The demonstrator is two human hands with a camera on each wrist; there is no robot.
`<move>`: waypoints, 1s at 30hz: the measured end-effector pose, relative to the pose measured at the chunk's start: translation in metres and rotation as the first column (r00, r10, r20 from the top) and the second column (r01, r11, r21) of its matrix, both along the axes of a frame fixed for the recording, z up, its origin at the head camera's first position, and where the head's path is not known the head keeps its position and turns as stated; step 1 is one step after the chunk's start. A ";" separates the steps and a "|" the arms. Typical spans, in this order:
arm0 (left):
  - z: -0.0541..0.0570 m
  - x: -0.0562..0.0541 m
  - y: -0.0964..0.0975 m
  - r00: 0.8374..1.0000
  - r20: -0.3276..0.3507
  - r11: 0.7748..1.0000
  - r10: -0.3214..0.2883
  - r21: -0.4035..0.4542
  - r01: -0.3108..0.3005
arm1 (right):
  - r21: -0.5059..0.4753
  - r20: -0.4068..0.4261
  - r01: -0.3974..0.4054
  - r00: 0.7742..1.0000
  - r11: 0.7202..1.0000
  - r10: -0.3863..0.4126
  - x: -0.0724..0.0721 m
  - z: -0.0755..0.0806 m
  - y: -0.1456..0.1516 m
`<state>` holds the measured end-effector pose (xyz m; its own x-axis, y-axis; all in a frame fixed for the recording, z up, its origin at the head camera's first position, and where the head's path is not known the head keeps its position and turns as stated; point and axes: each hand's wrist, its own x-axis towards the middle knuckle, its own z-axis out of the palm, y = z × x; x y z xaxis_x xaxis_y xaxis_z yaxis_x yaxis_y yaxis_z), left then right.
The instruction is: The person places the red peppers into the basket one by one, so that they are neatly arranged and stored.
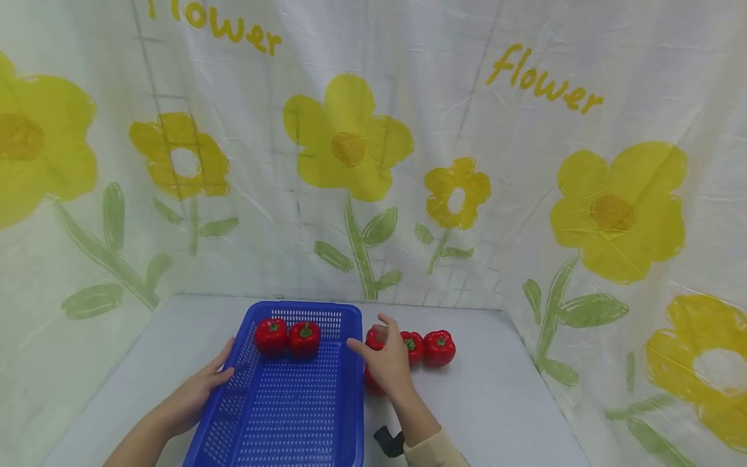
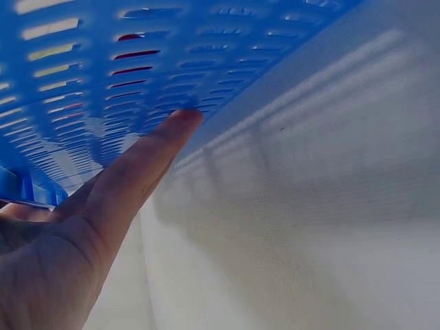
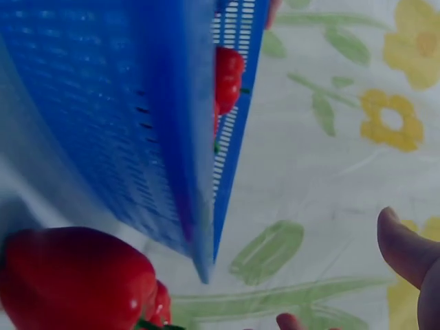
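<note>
A blue plastic basket [image 1: 292, 408] with slotted walls stands on the table, two red bell peppers [image 1: 271, 337] side by side at its far end. My left hand [image 1: 195, 392] rests against the basket's left side, a straight digit [image 2: 130, 179] touching the slotted outer wall in the left wrist view. Just right of the basket, my right hand [image 1: 388, 360] is raised over more red bell peppers [image 1: 439, 348], thumb and fingers spread, nothing held. It partly hides some of them. In the right wrist view, one large pepper [image 3: 79, 278] sits near the basket's outer wall.
The pale table [image 1: 502, 402] reaches back to a white curtain [image 1: 245, 259] printed with yellow flowers. More curtain hangs at both sides. A small dark object [image 1: 390, 442] shows beside the right wrist.
</note>
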<state>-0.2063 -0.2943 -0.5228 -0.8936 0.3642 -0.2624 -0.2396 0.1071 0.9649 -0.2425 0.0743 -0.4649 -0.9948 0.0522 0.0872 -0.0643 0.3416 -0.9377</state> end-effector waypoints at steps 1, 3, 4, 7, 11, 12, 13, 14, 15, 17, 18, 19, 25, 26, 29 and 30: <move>0.000 0.000 0.000 1.000 0.001 1.000 0.000 0.001 0.000 | 0.002 0.000 0.008 1.000 1.000 -0.008 0.000 -0.001 0.001; 0.000 0.001 0.000 1.000 0.004 1.000 0.007 -0.001 -0.007 | 0.011 -0.002 0.026 1.000 1.000 -0.026 0.001 -0.004 0.003; 0.000 0.001 0.000 1.000 0.006 1.000 0.012 -0.001 -0.012 | 0.018 -0.008 0.032 0.999 0.999 -0.032 0.002 -0.006 0.004; 0.001 0.001 0.000 1.000 0.007 1.000 0.027 -0.007 -0.026 | 0.038 -0.018 0.056 0.998 0.998 -0.055 0.003 -0.011 0.007; 0.002 0.000 0.000 1.000 0.010 1.000 0.027 -0.006 -0.026 | 0.080 -0.024 0.099 0.995 0.992 -0.098 0.004 -0.021 0.010; 0.003 0.000 0.000 1.000 0.011 1.000 0.025 -0.007 -0.024 | 0.093 -0.024 0.115 0.993 0.989 -0.114 0.004 -0.024 0.011; 0.003 0.000 0.001 1.000 0.011 1.000 0.022 -0.009 -0.022 | 0.102 -0.022 0.131 0.991 0.986 -0.130 0.005 -0.027 0.012; 0.003 -0.001 0.001 1.000 0.013 1.000 0.024 -0.011 -0.023 | 0.107 -0.023 0.145 0.989 0.984 -0.144 0.005 -0.030 0.014; 0.004 -0.001 0.002 1.000 0.015 1.000 0.025 -0.013 -0.025 | 0.113 -0.025 0.160 0.987 0.981 -0.158 0.005 -0.034 0.015; 0.004 -0.002 0.003 0.999 0.017 0.999 0.030 -0.022 -0.030 | 0.119 -0.024 0.185 0.983 0.976 -0.183 0.006 -0.041 0.017; 0.004 -0.003 0.003 0.999 0.017 0.999 0.033 -0.028 -0.032 | 0.122 -0.024 0.193 0.981 0.974 -0.191 0.007 -0.045 0.018; 0.004 -0.003 0.003 0.999 0.018 0.999 0.036 -0.031 -0.035 | 0.121 -0.024 0.198 0.980 0.973 -0.197 0.007 -0.049 0.019; 0.003 -0.003 0.002 0.999 0.016 0.999 0.043 -0.031 -0.043 | 0.107 0.009 0.212 0.977 0.971 -0.214 0.007 -0.066 0.019; 0.003 -0.003 0.002 0.999 0.015 0.999 0.042 -0.027 -0.041 | 0.105 0.014 0.212 0.977 0.972 -0.215 0.007 -0.068 0.019; 0.001 -0.002 0.001 0.999 0.017 0.999 0.039 -0.019 -0.038 | 0.085 0.026 0.208 0.977 0.974 -0.211 0.007 -0.071 0.019; 0.000 -0.002 0.000 0.999 0.019 0.999 0.038 -0.017 -0.038 | 0.083 0.028 0.204 0.978 0.975 -0.207 0.007 -0.072 0.019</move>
<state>-0.2081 -0.2941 -0.5230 -0.9014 0.3256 -0.2854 -0.2625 0.1132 0.9583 -0.2355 0.0938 -0.5365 -0.9662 0.2500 0.0635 0.0483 0.4173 -0.9075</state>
